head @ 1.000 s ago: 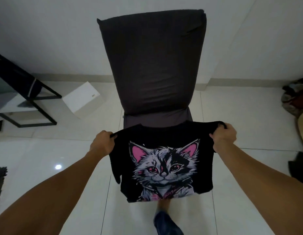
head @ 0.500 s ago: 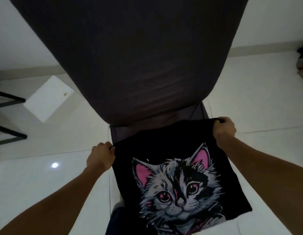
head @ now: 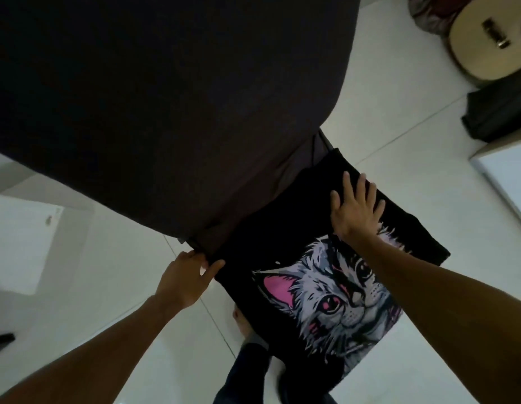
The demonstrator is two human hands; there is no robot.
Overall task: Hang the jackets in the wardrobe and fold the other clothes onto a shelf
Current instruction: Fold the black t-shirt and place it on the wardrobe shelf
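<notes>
A black T-shirt (head: 271, 237) with a grey and pink cat print lies spread on the seat of a dark fabric chair (head: 166, 97), its lower part hanging off the front. My right hand (head: 355, 211) lies flat on the shirt's upper right part with the fingers spread and straight. My left hand (head: 189, 278) pinches the shirt's left upper corner at the seat's edge, thumb against the cloth.
The chair's tall back fills the upper left of the view. On the white tiled floor stand a white box (head: 23, 243) at the left and a guitar (head: 492, 39) at the top right, with a dark bag (head: 498, 112) and a white panel (head: 510, 176) beside it. My foot (head: 242, 319) shows below the shirt.
The shirt went from held up by both upper corners to lying on the seat. My right hand let go of its corner and now lies flat on the cloth. The view moved closer.
</notes>
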